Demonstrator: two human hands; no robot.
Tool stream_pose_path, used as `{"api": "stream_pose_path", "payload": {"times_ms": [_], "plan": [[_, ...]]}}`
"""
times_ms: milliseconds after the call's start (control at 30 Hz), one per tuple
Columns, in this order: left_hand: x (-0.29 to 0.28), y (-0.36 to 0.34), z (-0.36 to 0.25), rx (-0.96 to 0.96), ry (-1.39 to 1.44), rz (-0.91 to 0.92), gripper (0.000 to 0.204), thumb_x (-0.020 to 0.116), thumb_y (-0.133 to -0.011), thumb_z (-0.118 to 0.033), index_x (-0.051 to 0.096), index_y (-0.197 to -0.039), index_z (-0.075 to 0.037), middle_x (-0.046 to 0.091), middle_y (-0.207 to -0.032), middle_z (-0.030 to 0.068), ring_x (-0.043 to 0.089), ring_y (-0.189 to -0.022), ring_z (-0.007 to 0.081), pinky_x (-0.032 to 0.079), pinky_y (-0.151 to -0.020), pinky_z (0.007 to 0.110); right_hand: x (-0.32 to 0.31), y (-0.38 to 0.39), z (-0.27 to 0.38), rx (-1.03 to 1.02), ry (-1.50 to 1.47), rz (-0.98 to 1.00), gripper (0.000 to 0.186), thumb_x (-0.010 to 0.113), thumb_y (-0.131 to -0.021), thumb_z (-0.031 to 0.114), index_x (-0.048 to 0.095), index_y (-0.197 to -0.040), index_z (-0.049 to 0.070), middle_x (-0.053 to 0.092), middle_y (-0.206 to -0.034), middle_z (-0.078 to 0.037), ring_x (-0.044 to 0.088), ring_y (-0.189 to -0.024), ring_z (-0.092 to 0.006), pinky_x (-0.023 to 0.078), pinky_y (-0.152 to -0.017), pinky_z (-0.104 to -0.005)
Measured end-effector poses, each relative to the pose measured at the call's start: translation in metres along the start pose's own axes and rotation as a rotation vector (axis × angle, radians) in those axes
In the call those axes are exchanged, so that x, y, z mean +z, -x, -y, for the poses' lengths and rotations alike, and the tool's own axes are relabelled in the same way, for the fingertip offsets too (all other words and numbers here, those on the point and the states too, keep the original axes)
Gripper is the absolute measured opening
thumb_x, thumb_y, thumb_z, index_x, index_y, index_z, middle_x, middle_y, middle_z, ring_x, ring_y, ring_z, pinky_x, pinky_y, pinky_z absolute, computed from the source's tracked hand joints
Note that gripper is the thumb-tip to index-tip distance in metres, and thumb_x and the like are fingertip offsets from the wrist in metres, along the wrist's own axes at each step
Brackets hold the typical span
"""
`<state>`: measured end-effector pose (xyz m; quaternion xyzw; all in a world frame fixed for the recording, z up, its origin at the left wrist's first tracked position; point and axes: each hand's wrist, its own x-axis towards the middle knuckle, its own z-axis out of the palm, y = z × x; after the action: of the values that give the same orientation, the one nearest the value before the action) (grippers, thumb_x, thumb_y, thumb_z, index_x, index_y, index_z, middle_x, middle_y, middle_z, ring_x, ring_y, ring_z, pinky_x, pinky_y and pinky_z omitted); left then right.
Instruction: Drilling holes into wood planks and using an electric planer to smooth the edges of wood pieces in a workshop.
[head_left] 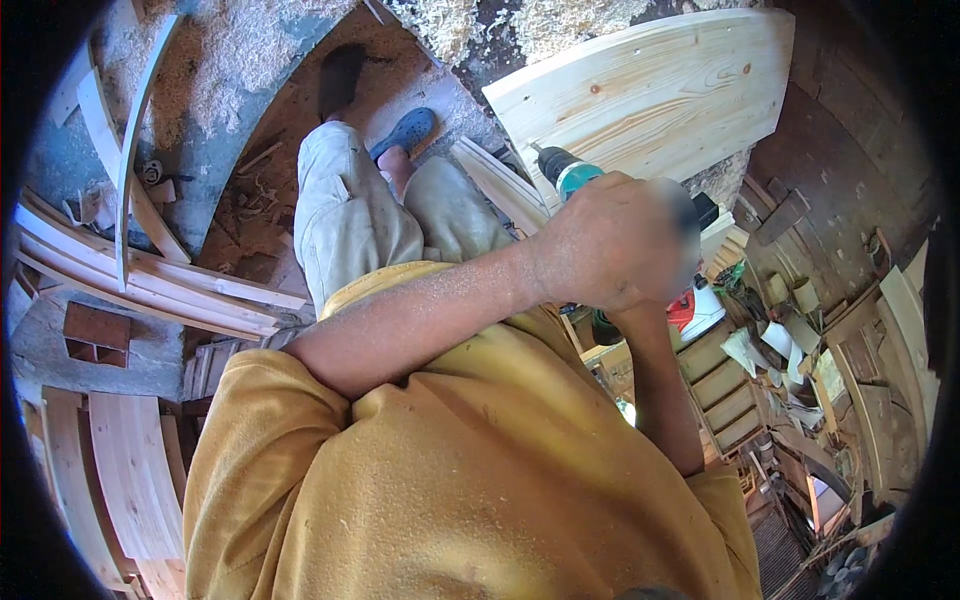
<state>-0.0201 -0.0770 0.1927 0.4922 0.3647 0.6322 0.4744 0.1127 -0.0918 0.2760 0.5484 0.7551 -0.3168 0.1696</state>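
My left hand [598,243] is closed around the rear of a teal-and-black drill [580,174], with my forearm reaching across my body. The drill's tip is at the lower left part of a pale, knotty wooden board [660,85] with a curved edge; whether it touches the wood is unclear. My right hand [634,310] is raised beneath my left one at the drill, its fingers hidden behind that hand and a blurred patch.
Curved wooden strips [150,280] lie at left, above wide planks [130,470]. My legs and a blue clog [405,130] are at upper middle, among wood shavings [210,90]. A red-and-white object [700,310] and cluttered offcuts [860,390] fill the right.
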Motion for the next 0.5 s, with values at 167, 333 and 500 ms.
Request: {"api": "stream_pose_path", "payload": {"times_ms": [167, 333, 500], "plan": [[0.002, 0.003, 0.001, 0.007, 0.015, -0.021, 0.015, 0.068, -0.070, -0.024, 0.060, -0.077, -0.014, 0.052, -0.078, 0.0026, 0.053, -0.077, 0.0235, 0.042, -0.069, 0.038, 0.001, -0.001, 0.000, -0.060, 0.077, 0.008, 0.062, 0.071, -0.076, 0.013, 0.040, -0.130, 0.007, 0.045, -0.127, -0.016, 0.047, -0.118, -0.0304, 0.041, -0.095, -0.0419], [-0.009, 0.010, -0.003, 0.016, 0.024, 0.005, 0.025, 0.069, -0.072, -0.026, 0.060, -0.088, -0.011, 0.055, -0.086, 0.0061, 0.054, -0.084, 0.0268, 0.042, -0.074, 0.040, 0.012, -0.001, -0.001, 0.009, -0.206, -0.099, 0.056, 0.073, -0.076, 0.016, 0.047, -0.124, 0.004, 0.051, -0.121, -0.016, 0.053, -0.111, -0.0289, 0.044, -0.091, -0.0399], [-0.051, 0.054, 0.037, -0.113, -0.234, -0.075, 0.041, 0.067, -0.077, -0.033, 0.057, -0.107, -0.007, 0.056, -0.106, 0.0147, 0.054, -0.096, 0.0340, 0.044, -0.083, 0.043, 0.002, -0.016, 0.030, 0.595, -0.495, 0.130, 0.042, 0.074, -0.075, 0.018, 0.057, -0.110, 0.000, 0.062, -0.106, -0.013, 0.061, -0.096, -0.0246, 0.047, -0.084, -0.0359]]}}
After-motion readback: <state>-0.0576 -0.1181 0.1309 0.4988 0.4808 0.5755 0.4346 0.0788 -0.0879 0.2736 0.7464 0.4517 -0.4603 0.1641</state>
